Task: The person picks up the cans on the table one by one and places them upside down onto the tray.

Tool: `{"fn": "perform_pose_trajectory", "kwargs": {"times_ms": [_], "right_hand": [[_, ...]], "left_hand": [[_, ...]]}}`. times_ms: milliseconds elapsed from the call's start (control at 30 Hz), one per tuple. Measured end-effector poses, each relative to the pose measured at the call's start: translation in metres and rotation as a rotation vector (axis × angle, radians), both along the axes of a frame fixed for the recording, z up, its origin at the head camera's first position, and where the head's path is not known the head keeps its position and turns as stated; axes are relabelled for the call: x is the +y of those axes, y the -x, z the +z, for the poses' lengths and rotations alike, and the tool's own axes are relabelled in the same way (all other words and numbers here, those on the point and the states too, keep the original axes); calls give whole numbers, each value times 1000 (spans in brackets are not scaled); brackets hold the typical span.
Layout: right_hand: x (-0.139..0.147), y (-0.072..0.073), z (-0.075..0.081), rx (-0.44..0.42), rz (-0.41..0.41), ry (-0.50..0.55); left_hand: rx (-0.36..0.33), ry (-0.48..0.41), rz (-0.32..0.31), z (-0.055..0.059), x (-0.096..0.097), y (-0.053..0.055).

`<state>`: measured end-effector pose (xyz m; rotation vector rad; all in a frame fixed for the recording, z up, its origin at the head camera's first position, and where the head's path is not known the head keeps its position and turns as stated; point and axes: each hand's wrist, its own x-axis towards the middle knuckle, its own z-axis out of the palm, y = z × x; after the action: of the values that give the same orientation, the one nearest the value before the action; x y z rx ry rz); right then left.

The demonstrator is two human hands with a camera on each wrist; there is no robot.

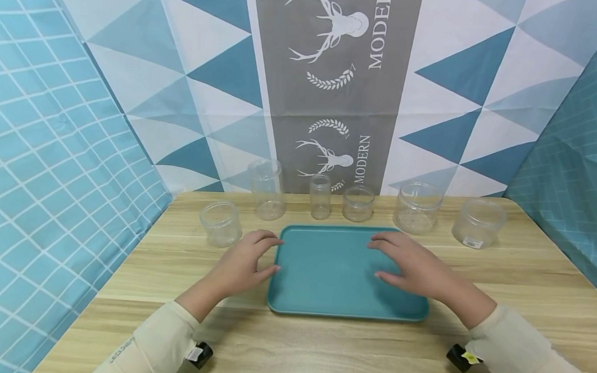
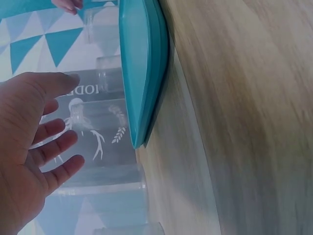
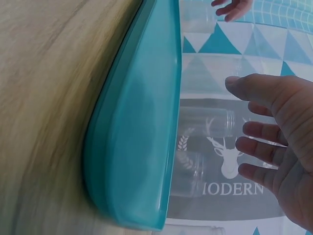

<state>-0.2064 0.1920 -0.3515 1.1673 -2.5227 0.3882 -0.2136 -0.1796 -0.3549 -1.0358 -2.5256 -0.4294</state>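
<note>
Six clear jars (image 1: 321, 197) in a row, wooden table (image 1: 516, 277), patterned backdrop (image 1: 335, 70)

Six clear plastic jars (image 1: 321, 196) stand on the table (image 1: 526, 288), with one teal tray (image 1: 333, 301) and two hands (image 1: 243, 265).

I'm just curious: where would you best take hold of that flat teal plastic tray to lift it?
Probably by its two short side edges, one from each side: the flat teal plastic tray lies wide and shallow, with the left hand and right hand open there.

Open table (image 1: 320, 345) before tray (image 1: 343, 301), six clear jars (image 1: 320, 197) lined closely behind
</note>
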Motion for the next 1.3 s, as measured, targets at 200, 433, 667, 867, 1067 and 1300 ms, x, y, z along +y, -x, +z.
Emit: {"fn": "perform_pose_trajectory", "kwargs": {"times_ms": [200,433,667,867,1067,1300], "right_hand": [[-8,2,0,1,29,-9],[-16,4,-3,25,57,-25],[-27,4,-2,36,117,-66],[-36,6,-3,4,124,-95],[-45,6,-3,-6,137,-108],[-52,7,1,-17,136,-99]], "left_hand": [[4,-15,20,1,-5,0],[0,-46,32,5,-10,0],[12,-36,36,7,-20,1],[27,-19,48,8,-31,6],[-3,26,78,14,-39,8],[-59,53,129,21,-49,13]]}}
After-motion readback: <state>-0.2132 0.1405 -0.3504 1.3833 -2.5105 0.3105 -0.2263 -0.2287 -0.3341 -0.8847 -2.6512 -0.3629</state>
